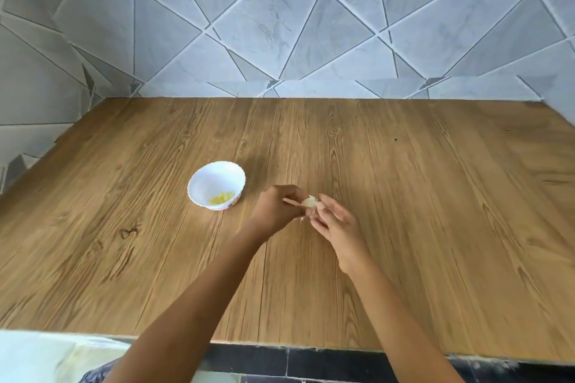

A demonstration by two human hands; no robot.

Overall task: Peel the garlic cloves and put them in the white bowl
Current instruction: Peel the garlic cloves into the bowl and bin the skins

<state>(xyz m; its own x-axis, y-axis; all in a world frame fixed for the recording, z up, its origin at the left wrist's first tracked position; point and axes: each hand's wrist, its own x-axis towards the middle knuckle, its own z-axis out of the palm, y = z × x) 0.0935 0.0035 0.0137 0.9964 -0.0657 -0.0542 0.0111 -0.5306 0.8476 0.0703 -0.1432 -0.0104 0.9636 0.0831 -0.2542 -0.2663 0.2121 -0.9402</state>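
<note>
A pale garlic clove is pinched between my two hands above the middle of the wooden table. My left hand grips its left side, and the fingertips of my right hand hold its right side. A thin strip of skin sticks out at the left of the clove. The small white bowl with a scalloped rim stands on the table just left of my left hand. Several peeled yellowish cloves lie in its bottom.
The wooden table runs back to a wall of grey geometric tiles. Its front edge lies near me, with dark floor tiles below. A small scrap of peel shows under my hands.
</note>
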